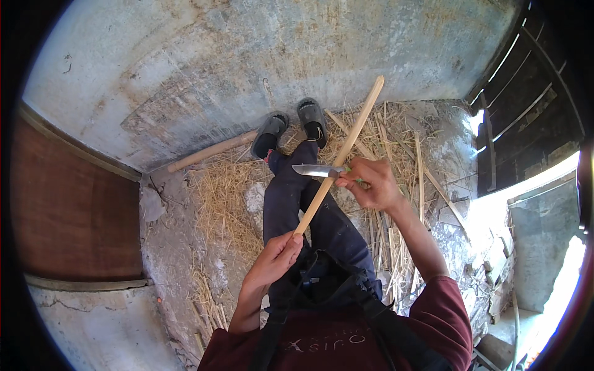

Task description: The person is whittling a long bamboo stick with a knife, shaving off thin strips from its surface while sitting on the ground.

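My left hand grips the near end of a long pale wooden stick that slants up and away over my lap. A knife with a shiny blade is held in my right hand; the blade points left and rests across the stick about midway along it. My legs in dark trousers stretch forward, with feet in grey slippers against the wall.
Dry straw and several split cane strips cover the floor around my legs. Another round pole lies at the foot of the stained concrete wall. A brown board stands left; a dark slatted door is right.
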A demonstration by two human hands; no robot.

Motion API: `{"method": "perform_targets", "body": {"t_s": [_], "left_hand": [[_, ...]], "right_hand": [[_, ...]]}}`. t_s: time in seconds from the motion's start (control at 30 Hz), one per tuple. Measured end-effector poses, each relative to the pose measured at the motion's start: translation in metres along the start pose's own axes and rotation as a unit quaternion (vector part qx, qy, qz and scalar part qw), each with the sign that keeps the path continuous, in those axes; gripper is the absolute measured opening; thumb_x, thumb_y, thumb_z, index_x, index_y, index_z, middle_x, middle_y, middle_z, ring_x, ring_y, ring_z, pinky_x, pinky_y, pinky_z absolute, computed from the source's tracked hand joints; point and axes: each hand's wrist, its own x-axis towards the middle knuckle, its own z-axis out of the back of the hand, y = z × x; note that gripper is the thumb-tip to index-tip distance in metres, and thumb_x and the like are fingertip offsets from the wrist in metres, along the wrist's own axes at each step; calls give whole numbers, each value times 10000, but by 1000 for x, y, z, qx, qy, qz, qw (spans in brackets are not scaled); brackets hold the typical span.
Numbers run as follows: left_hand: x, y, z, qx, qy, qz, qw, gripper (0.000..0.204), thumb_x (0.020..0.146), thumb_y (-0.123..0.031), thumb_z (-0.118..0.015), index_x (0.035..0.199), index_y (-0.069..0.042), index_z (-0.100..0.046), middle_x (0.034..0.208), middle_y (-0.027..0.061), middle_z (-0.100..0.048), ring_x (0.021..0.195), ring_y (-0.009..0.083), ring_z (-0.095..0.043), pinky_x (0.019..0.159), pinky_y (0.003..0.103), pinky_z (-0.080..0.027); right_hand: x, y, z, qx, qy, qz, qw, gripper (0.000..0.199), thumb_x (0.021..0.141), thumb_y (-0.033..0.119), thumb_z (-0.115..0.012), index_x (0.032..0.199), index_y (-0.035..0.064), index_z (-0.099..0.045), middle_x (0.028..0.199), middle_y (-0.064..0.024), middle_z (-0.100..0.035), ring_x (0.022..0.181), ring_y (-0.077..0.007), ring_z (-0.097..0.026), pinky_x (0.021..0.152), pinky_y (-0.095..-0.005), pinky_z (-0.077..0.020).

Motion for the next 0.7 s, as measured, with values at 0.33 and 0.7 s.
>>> {"method": "perform_targets", "body": {"t_s": [0.33, 0.7], "left_hand": [[-6, 9, 3, 40, -19, -15, 999, 394, 1169, -401, -467, 888, -126, -485, 710, -81, -398, 540, 13, -323, 459, 212, -268], [-2, 10, 13, 10, -1, 12, 1000, 408, 1169, -396, -470, 871, -118, -493, 702, -79, -407, 551, 16, -331, 469, 214, -260]], "right_hand": [[28, -87, 42, -26, -252, -139, 957, 212, 978, 110, -789, 892, 29, -612, 751, -95, -719, 661, -119, -640, 613, -300, -476], [24, -73, 36, -11, -142, -72, 987, 157, 965, 73, -765, 892, 22, -635, 816, -120, -755, 680, -158, -664, 609, -341, -478]]}}
